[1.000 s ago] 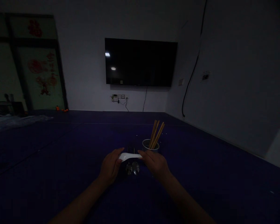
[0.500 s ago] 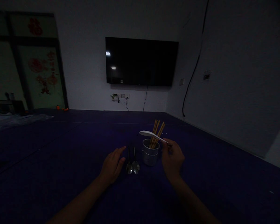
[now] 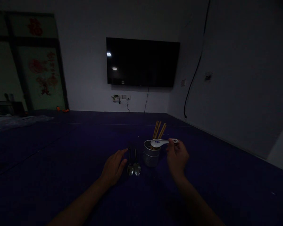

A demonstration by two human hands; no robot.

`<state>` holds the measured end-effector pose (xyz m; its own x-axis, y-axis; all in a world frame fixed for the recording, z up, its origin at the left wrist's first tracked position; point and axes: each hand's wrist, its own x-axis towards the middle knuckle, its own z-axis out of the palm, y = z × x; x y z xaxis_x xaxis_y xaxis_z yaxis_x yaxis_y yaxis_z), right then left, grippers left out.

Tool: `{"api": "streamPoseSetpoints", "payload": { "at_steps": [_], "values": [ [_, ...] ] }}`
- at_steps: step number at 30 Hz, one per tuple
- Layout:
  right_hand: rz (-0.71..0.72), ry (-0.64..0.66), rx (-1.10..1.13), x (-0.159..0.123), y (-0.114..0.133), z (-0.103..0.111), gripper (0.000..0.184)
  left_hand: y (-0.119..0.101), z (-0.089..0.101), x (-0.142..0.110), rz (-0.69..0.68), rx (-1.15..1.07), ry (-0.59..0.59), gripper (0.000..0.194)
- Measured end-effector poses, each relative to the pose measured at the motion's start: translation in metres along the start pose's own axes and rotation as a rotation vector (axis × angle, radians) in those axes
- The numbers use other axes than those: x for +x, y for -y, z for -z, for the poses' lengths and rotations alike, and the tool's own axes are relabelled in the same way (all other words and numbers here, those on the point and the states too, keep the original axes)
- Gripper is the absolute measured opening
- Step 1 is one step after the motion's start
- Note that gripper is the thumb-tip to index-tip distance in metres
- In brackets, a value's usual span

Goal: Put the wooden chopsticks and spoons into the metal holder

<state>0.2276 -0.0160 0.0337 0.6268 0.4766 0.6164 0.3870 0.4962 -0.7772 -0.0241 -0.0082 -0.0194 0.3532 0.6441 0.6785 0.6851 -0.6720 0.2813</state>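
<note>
My right hand (image 3: 178, 157) pinches the handle end of a white soup spoon (image 3: 157, 143) with a blue mark in its bowl. The spoon lies nearly level over the rim of a grey metal cup (image 3: 151, 158); whether it touches the rim I cannot tell. Several wooden chopsticks (image 3: 159, 129) stand in the cup, leaning right. Left of the cup, two metal spoons (image 3: 137, 169) lie side by side, bowls toward me. My left hand (image 3: 113, 166) rests open, palm down, its fingertips by the handle of the left metal spoon.
The dark blue surface (image 3: 96, 135) stretches to the back wall, where a television (image 3: 143, 62) hangs. Clear plastic sheeting (image 3: 21, 121) lies at the far left. Small orange things (image 3: 65, 110) sit by the door. A black cable (image 3: 192, 82) runs down the right wall.
The white spoon has turned and come lower, its bowl now facing me over the cup. My right hand has shifted slightly right. My left hand and the metal spoons stay put.
</note>
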Motion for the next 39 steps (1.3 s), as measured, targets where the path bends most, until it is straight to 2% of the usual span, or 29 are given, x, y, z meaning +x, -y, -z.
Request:
{"api": "streamPoseSetpoints", "payload": {
  "at_steps": [17, 39],
  "values": [
    [0.023, 0.218, -0.049, 0.001, -0.021, -0.005, 0.038, -0.007, 0.000, 0.002, -0.008, -0.009, 0.041, 0.044],
    [0.020, 0.306, -0.139, 0.001, -0.024, -0.008, 0.040, -0.010, -0.001, 0.004, 0.025, -0.022, 0.087, 0.044]
  ]
}}
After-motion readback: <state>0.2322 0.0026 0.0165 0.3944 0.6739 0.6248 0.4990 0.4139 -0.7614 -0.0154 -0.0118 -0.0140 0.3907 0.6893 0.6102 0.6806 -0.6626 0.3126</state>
